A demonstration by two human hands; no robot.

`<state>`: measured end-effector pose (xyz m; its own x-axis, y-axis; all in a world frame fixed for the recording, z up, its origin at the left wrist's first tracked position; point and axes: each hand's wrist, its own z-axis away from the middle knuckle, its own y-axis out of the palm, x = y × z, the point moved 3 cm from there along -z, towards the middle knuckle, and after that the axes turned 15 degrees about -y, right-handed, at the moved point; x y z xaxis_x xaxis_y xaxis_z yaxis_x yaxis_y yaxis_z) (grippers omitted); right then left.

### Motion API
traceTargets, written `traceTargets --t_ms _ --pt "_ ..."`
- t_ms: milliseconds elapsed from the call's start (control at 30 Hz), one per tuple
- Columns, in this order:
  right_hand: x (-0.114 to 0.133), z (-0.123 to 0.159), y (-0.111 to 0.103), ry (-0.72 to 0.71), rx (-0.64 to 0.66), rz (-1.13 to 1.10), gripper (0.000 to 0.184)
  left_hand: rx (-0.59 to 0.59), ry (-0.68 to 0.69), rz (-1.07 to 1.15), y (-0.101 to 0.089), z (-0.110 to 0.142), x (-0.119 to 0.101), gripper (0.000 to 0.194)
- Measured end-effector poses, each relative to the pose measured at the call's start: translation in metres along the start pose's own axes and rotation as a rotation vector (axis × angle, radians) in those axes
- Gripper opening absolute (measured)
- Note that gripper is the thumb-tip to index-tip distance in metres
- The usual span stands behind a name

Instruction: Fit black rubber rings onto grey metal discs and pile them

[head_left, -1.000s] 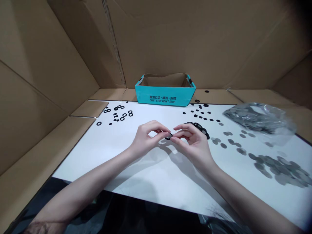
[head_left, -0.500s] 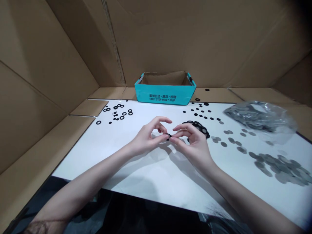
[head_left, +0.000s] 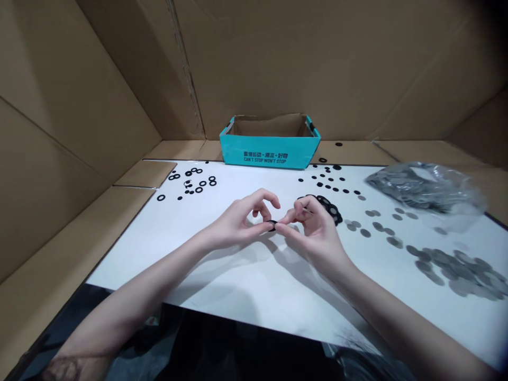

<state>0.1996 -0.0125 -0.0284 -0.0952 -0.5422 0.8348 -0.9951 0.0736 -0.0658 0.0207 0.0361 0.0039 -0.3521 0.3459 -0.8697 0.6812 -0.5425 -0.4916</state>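
Note:
Above the middle of the white table, a small black ring-shaped piece (head_left: 272,226) is pinched between both hands. My left hand (head_left: 242,219) grips its left side between thumb and fingers. My right hand (head_left: 311,227) has thumb and index finger closed on its right edge, the other fingers curled. The fingertips cover much of the piece, so its centre is hard to make out. Just behind my right hand lies a pile of black rings (head_left: 331,209), some with grey centres, partly hidden by that hand.
A turquoise box (head_left: 270,152) stands at the back. Black rings and small discs (head_left: 199,189) lie scattered at left, more small black discs (head_left: 335,189) at right. Grey discs (head_left: 456,270) spread along the right side, near a clear plastic bag (head_left: 420,188) of grey discs. Cardboard walls (head_left: 317,63) surround the table.
My right hand's fingers have curled inward, and its index finger has drawn closer to the thumb at the piece. The piece has shifted slightly down and left; my left hand has barely moved.

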Motion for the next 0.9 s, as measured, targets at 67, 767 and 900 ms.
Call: traceTargets --t_ms 67,767,900 --pt "0.000 0.001 0.001 -0.006 0.002 0.006 0.035 0.026 0.033 -0.013 -0.001 -0.001 0.000 0.025" --pt "0.005 -0.006 -0.001 -0.025 0.214 0.200 0.023 0.028 0.005 0.017 0.006 0.001 0.000 0.036" --pt "0.004 -0.005 0.002 -0.039 0.279 0.133 0.025 0.146 -0.020 -0.092 0.002 0.004 -0.009 0.041"
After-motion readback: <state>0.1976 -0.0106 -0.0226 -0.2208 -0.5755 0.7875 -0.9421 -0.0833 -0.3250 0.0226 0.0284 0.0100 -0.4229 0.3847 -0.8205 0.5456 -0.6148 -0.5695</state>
